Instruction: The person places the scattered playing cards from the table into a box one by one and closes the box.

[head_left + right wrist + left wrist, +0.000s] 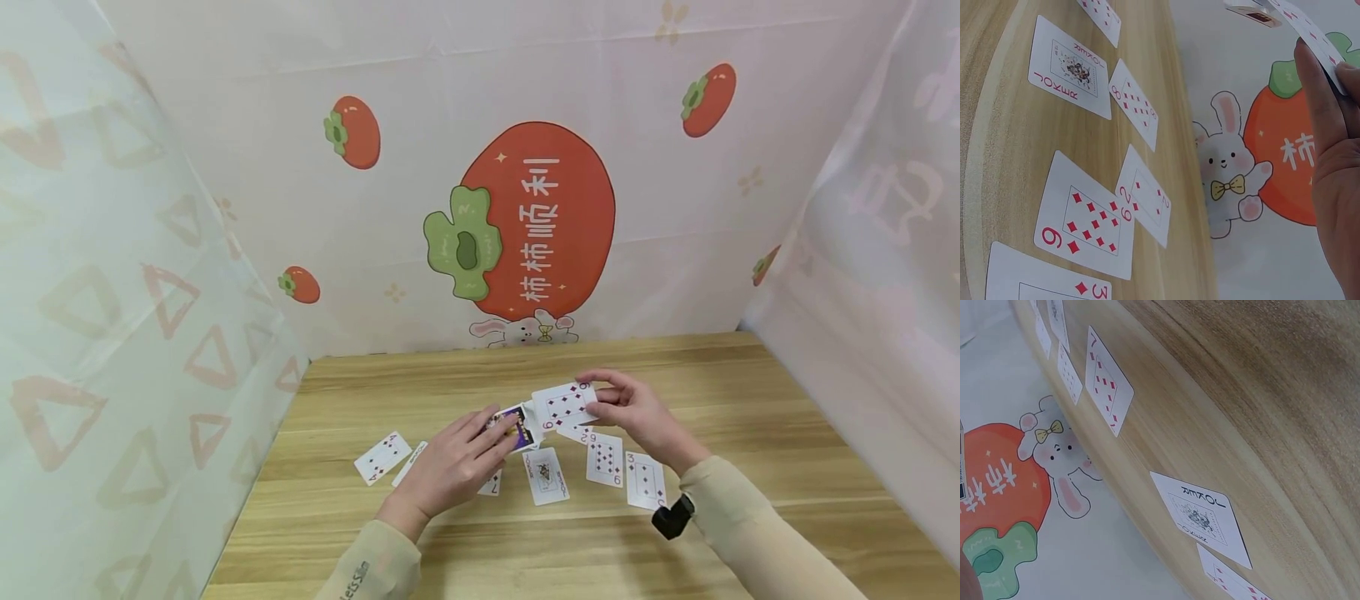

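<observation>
My left hand [457, 462] holds a small playing-card box [527, 427], purple-printed with a white open end, its fingers lying across the top face; the thumb is hidden. Just right of that opening, my right hand [637, 412] pinches a diamond playing card [558, 407] by its right end, face up. In the right wrist view, the pinched card [1310, 34] tilts above the table between thumb and fingers, near the box's end [1254, 14]. Only a sliver of the left hand [967, 581] shows in the left wrist view.
Face-up cards lie spread on the wooden table [570, 550]: a joker [1069, 70], an eight [1135, 103], a two [1147, 194], a nine [1085, 225] and a three [645, 481] on the right; a seven [1107, 384], another joker [1200, 515] and a four [382, 457] leftward. Printed cloth walls [405, 208] enclose the table.
</observation>
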Available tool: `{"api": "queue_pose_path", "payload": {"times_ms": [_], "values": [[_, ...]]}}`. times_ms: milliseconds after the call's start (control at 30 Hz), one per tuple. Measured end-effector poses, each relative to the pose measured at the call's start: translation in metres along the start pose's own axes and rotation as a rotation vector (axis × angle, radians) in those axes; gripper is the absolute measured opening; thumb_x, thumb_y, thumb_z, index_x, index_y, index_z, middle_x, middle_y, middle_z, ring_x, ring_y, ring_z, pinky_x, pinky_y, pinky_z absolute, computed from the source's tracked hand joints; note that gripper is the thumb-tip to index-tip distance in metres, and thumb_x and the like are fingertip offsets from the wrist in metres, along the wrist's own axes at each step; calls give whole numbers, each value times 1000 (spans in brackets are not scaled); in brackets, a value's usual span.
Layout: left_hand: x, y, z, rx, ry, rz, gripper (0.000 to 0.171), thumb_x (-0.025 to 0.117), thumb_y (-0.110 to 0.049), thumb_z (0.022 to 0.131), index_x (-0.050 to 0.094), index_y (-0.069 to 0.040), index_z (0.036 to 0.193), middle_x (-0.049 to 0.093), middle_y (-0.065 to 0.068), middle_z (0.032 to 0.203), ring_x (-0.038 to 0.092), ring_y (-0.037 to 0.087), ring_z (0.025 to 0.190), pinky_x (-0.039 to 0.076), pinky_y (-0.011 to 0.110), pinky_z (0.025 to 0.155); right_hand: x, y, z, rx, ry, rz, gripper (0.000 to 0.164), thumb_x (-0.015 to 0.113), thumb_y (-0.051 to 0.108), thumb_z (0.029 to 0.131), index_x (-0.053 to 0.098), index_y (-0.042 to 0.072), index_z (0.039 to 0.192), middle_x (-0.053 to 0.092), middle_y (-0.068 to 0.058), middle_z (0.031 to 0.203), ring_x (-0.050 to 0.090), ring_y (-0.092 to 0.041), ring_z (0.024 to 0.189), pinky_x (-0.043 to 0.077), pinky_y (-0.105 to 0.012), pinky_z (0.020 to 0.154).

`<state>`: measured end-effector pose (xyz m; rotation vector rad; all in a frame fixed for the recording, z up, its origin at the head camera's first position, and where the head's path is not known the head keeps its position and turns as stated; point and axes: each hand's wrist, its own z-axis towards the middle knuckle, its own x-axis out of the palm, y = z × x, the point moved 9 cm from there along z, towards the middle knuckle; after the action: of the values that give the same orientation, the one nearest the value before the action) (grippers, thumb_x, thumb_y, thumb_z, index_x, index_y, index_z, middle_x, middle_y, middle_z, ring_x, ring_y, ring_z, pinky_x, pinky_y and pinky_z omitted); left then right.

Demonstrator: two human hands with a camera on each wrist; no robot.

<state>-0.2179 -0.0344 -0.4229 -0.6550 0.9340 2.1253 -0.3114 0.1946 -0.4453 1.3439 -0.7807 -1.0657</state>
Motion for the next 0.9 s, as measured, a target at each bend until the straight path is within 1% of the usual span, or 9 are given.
{"api": "queue_pose_path", "payload": {"times_ms": [133,367,600,700,900], "values": [[-1,-1,1,1,-7,9,38,41,-25,109,72,-12,128,63,8,141,61,30,130,55,39,103,3,-1,0,2,7,-7,48,70,8,96,54,4,141,73,-20,117,74,-23,98,63,-40,86],[-2,-2,2,1,-7,5,38,42,-25,109,71,-11,129,62,8,143,60,31,131,54,40,104,8,-1,-1,-2,27,8,50,70,8,96,53,2,142,73,-22,116,74,-23,99,62,-45,89],[-3,-1,1,-2,-10,7,40,41,-28,110,71,-11,130,62,9,142,59,31,131,55,40,103,12,-1,-3,5,48,-1,47,69,9,97,54,4,141,74,-20,112,74,-22,96,63,-42,87],[-3,-1,1,-6,-15,7,41,40,-29,110,71,-11,130,63,9,142,60,31,131,56,40,102,13,-1,-3,0,60,11,47,69,8,96,54,3,141,74,-21,111,74,-22,95,63,-41,86],[-4,0,2,-17,-12,1,41,40,-30,110,71,-11,130,62,9,142,60,30,131,55,39,103,15,0,-3,-10,74,17,46,68,7,97,54,3,141,74,-22,113,74,-22,95,63,-39,86]]}}
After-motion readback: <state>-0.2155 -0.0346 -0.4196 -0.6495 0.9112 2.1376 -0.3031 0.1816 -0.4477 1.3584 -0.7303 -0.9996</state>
